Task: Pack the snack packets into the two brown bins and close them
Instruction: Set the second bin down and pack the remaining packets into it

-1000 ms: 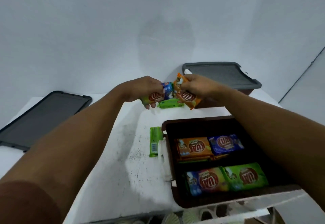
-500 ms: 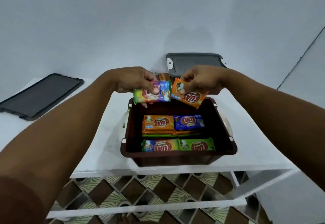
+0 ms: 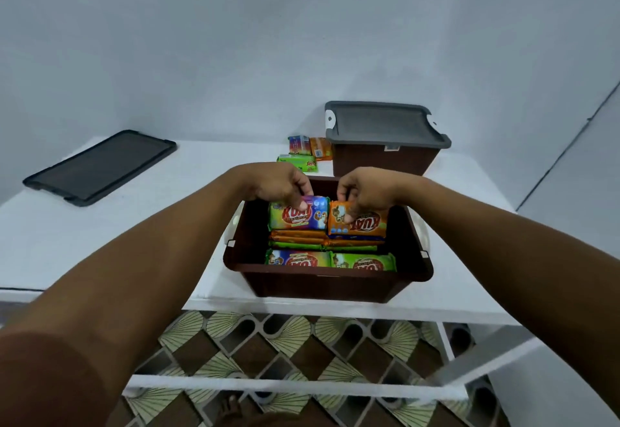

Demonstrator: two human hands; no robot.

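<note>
Wall: a plain pale grey-blue wall (image 3: 302, 41) fills the whole top half, running behind the table's back edge.
Floor: down below, past the front edge, we see the floor (image 3: 285, 342) in brown and cream fan-pattern tiles.
Table: the white table (image 3: 100, 225) carries everything, and white bars (image 3: 268, 384) of its frame cross beneath.
Loose lid: a dark grey loose lid (image 3: 100, 166) lies flat by the far left corner, well apart from both bins.
Open bin: the open brown bin (image 3: 327, 284) sits right at the front edge, centre stage, mouth up.
Closed bin: the closed brown bin (image 3: 382, 161) is at the back right, just behind the open one, with a grey lid (image 3: 385, 124) seated on top.
Left hand: the left hand (image 3: 281, 185) is over the open bin's far rim, fingers curled and pinching the green-and-blue packet (image 3: 295, 215) by its top edge, thumb on its face.
Right hand: the right hand (image 3: 365, 188) is alongside, fingers curled over the orange packet (image 3: 365, 223), gripping it from above.
Held packets: both are side by side inside the bin's mouth, above the rear stacks; whether they touch those I can't tell.
Packed packets: the packed packets (image 3: 328, 260) line the bin, one row at its front wall and stacks behind.
Loose packets: a few loose packets (image 3: 302, 153) wait near the back edge, just left of the closed bin.
</note>
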